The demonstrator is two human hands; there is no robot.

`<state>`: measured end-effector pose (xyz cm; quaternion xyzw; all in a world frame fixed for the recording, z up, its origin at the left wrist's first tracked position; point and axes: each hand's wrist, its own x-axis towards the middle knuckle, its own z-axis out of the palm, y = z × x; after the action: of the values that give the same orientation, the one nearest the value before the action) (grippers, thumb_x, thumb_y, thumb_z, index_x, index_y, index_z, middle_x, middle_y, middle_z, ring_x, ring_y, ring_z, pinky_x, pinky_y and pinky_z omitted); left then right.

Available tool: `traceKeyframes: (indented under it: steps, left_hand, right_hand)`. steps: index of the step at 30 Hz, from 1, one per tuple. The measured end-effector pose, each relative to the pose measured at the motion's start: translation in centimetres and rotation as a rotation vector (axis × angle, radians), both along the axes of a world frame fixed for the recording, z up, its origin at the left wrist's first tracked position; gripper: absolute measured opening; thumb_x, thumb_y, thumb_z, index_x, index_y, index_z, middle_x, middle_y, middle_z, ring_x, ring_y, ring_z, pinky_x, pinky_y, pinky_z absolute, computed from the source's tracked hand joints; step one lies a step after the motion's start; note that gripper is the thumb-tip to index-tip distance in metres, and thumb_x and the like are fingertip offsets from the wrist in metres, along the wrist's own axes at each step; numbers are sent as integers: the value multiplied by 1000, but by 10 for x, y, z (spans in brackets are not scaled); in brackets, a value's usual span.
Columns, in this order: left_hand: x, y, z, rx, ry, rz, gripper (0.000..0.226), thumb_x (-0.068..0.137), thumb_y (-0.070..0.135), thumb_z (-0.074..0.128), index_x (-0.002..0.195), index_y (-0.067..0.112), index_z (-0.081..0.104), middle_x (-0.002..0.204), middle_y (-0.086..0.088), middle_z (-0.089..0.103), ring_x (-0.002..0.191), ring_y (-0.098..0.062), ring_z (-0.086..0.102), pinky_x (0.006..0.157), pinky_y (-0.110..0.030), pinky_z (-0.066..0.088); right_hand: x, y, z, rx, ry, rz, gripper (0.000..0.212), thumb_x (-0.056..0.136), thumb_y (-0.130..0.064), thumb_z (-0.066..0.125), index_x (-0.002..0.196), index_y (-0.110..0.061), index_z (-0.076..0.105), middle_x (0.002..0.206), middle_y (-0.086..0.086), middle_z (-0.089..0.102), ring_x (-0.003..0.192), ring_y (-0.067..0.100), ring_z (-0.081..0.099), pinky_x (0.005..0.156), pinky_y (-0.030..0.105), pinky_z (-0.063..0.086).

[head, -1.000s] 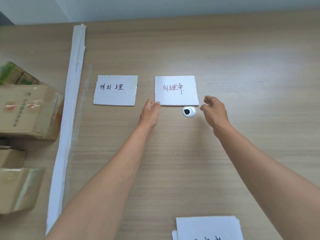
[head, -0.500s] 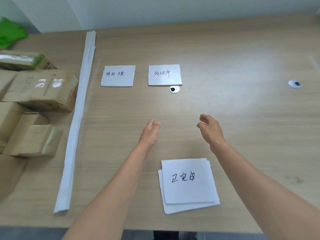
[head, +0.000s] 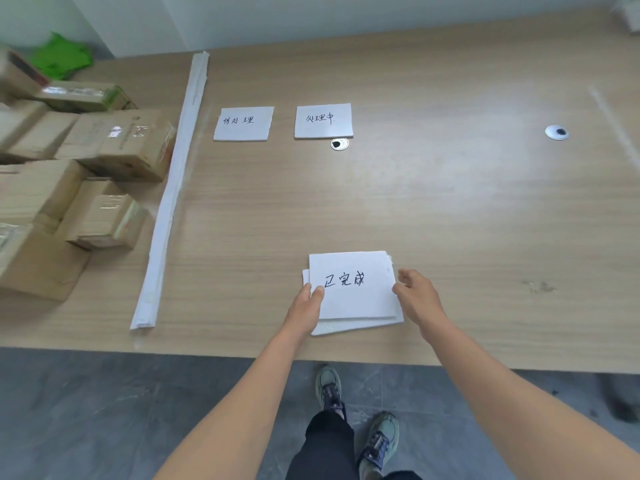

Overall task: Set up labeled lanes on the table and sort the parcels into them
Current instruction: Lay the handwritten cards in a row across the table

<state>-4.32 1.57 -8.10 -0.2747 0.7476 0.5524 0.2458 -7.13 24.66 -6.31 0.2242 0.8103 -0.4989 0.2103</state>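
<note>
A white label card (head: 356,289) with black handwriting tops a small stack of white sheets (head: 363,325) near the table's front edge. My left hand (head: 306,308) is at the card's left edge, with its thumb on top of the card, pinching it. My right hand (head: 417,297) is at the card's right edge, thumb touching it and fingers loosely curled. Two more label cards lie flat farther back: one on the left (head: 243,123) and one on the right (head: 323,120). Brown cardboard parcels (head: 117,143) are piled at the table's left.
A long white strip (head: 173,188) runs front to back between the parcels and the cards. Two round cable grommets sit in the wooden table (head: 450,202), one (head: 339,144) by the far right card, one (head: 556,132) far right. Green material (head: 62,58) lies at back left.
Both hands drew back from the far right label card toward me and came down on the stack near the front edge. My view pulled back, showing the floor and my shoes.
</note>
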Motion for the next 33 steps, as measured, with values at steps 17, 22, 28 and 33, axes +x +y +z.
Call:
traceKeyframes:
  steps: [17, 22, 28, 33]
  left_hand:
    - [5, 7, 5, 48, -30, 128, 58, 106, 40, 53, 159, 19, 40, 153, 6, 46, 143, -22, 43, 118, -42, 39]
    - [4, 9, 10, 110, -23, 162, 64, 109, 37, 53, 166, 18, 30, 165, 6, 38, 149, -20, 40, 122, -48, 38]
    - [3, 25, 28, 144, 30, 195, 61, 108, 35, 54, 163, 17, 34, 142, 14, 43, 127, -15, 45, 119, -47, 43]
    - [-13, 42, 50, 192, 104, 201, 49, 106, 38, 58, 152, 21, 48, 154, 8, 47, 140, -15, 44, 115, -47, 46]
  right_hand:
    - [24, -1, -10, -39, -105, -59, 54, 99, -10, 54, 153, -12, 49, 138, 1, 64, 127, 24, 59, 100, 36, 46]
    - [21, 5, -2, -53, -82, -91, 65, 98, -14, 54, 161, -16, 38, 162, 2, 47, 142, 26, 51, 117, 47, 43]
    - [18, 19, 7, -146, -45, -160, 61, 98, -8, 54, 158, -14, 44, 152, 5, 57, 134, 25, 57, 115, 51, 47]
    - [8, 41, 30, -199, 45, -208, 55, 100, -5, 54, 154, -12, 48, 147, 3, 61, 131, 22, 58, 115, 50, 48]
